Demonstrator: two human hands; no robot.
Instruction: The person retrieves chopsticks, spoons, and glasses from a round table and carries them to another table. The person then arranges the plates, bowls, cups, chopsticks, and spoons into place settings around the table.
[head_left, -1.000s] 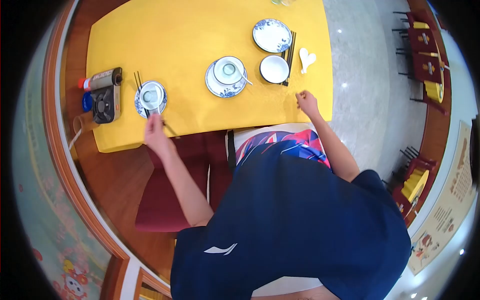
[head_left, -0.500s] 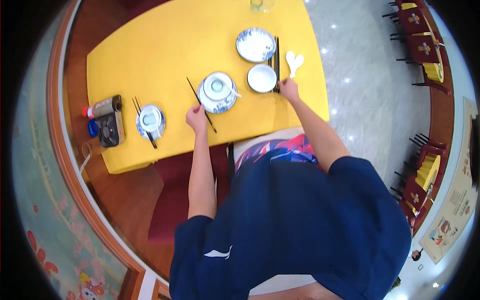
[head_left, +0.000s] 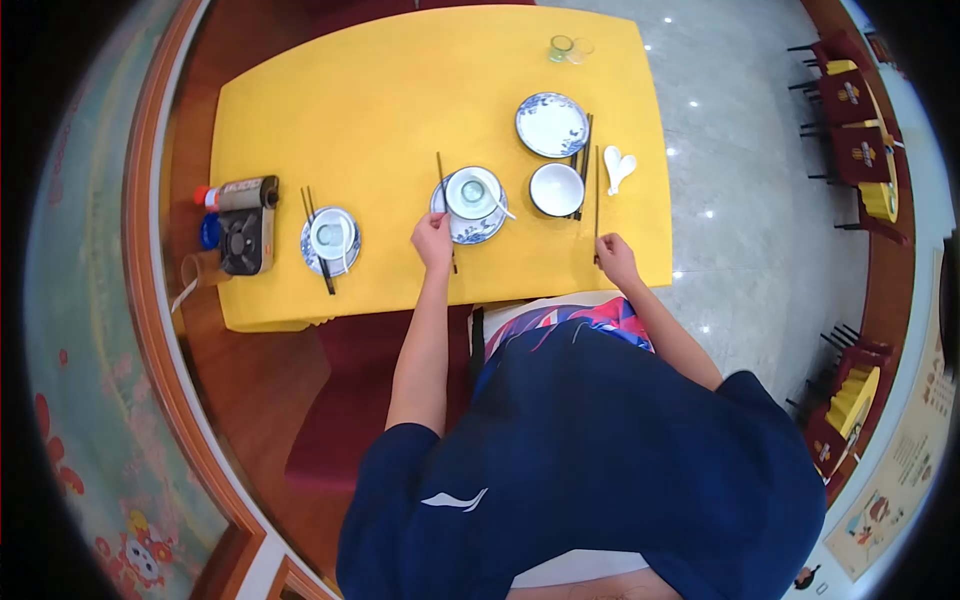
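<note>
My left hand is closed on a dark chopstick that lies along the left side of a blue-and-white plate. On that plate stand a white bowl, a small green glass and a white spoon. To the right, my right hand pinches the lower end of another dark chopstick. Left of it are more chopsticks, a white bowl and stacked-looking blue-patterned plates. Two white spoons lie beyond my right hand.
A second place setting with chopsticks sits at the left. Near the table's left edge stands a portable gas stove. Two glasses are at the far side. A dark red chair is against the yellow tablecloth.
My right hand has drawn one chopstick away from the bunch, toward me and right. My left hand's chopstick has turned straighter and now lies against the plate. The view has shifted.
</note>
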